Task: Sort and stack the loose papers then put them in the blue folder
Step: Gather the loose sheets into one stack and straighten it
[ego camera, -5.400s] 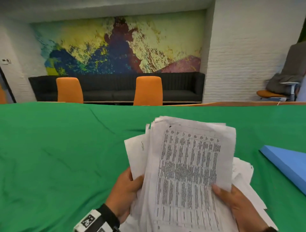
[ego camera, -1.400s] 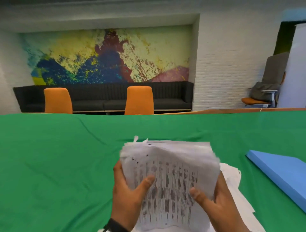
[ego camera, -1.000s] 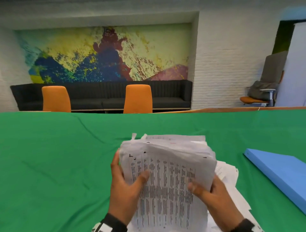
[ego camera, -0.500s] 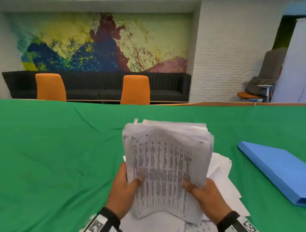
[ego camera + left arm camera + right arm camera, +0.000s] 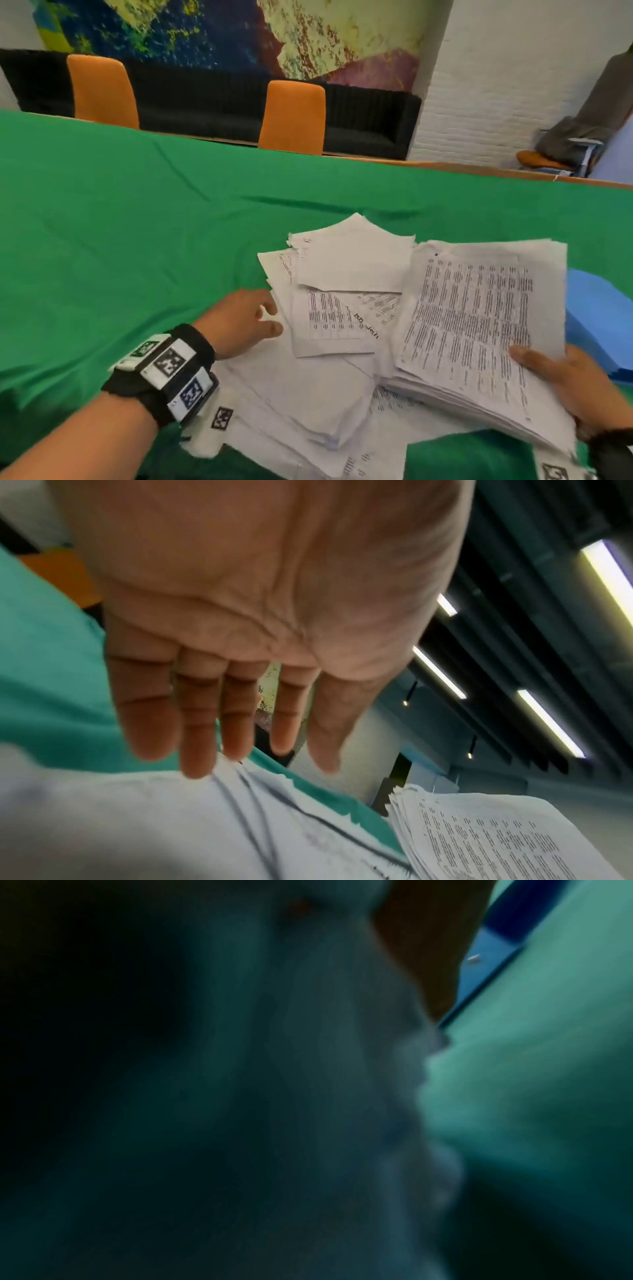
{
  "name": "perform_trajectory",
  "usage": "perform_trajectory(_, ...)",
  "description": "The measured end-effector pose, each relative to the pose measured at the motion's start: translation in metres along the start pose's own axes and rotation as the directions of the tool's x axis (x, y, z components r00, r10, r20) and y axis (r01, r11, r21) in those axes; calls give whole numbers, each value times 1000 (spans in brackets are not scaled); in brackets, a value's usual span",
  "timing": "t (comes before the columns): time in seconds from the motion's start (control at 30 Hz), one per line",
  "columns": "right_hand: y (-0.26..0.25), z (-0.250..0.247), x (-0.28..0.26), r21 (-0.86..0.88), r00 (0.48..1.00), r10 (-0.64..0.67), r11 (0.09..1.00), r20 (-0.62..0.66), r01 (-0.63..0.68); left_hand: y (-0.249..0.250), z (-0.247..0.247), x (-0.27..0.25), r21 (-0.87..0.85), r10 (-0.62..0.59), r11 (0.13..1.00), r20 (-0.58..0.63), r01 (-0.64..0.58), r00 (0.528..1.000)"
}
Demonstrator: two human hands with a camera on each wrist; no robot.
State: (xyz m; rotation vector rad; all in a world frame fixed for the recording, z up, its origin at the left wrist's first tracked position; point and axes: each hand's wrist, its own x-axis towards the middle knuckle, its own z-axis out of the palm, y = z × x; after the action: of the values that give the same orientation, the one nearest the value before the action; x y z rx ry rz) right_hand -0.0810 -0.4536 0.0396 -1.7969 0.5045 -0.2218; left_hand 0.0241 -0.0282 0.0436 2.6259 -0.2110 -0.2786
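Observation:
A thick stack of printed papers (image 5: 479, 329) is held at its near right corner by my right hand (image 5: 565, 380), thumb on top, fingers beneath. The stack (image 5: 496, 840) tilts over the table at the right. Loose papers (image 5: 335, 308) lie fanned on the green cloth in the middle and toward me. My left hand (image 5: 246, 318) holds nothing, fingers straight, reaching at the left edge of the loose papers (image 5: 171, 818); the left wrist view shows its fingers (image 5: 198, 723) spread just above them. The blue folder (image 5: 599, 322) lies shut at the far right, partly behind the stack. The right wrist view is dark and blurred.
The green cloth (image 5: 137, 222) covers the table, with bare cloth to the left and beyond the papers. Two orange chairs (image 5: 294, 116) stand at the far edge before a black sofa (image 5: 205, 99).
Both hands held the stack upright half a second ago. Now my left hand has let go and moved left to the loose papers; my right hand has swung the stack right and laid it flatter.

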Motion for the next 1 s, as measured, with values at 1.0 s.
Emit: perform_trajectory(1.0, 52, 0, -3, 60, 981, -47, 996, -187, 59, 91, -74, 98, -223, 317, 870, -431, -440, 845)
